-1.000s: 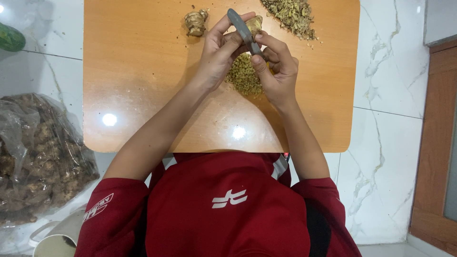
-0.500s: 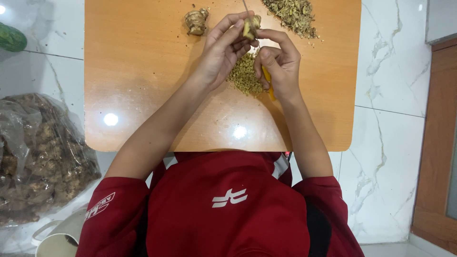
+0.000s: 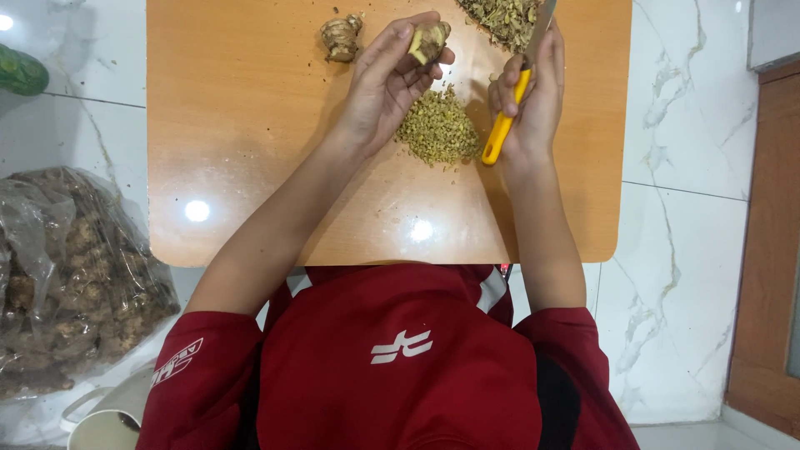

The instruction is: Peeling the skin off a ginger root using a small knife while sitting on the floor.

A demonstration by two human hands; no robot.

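Pinching the small knobbly piece of pale yellow-brown ginger root (image 3: 428,42) between the thumb and fingertips of my left hand (image 3: 392,79), I hold it up over the far side of the glossy orange wooden table (image 3: 250,167) — it looks light, hard and stiff, its peeled face likely a bit slick, so the rough skin ends seem the surest hold. My right hand (image 3: 529,96) is clenched round the yellow-handled knife (image 3: 510,108), blade pointing away, just beside the heap of fine greenish-tan peelings (image 3: 437,129).
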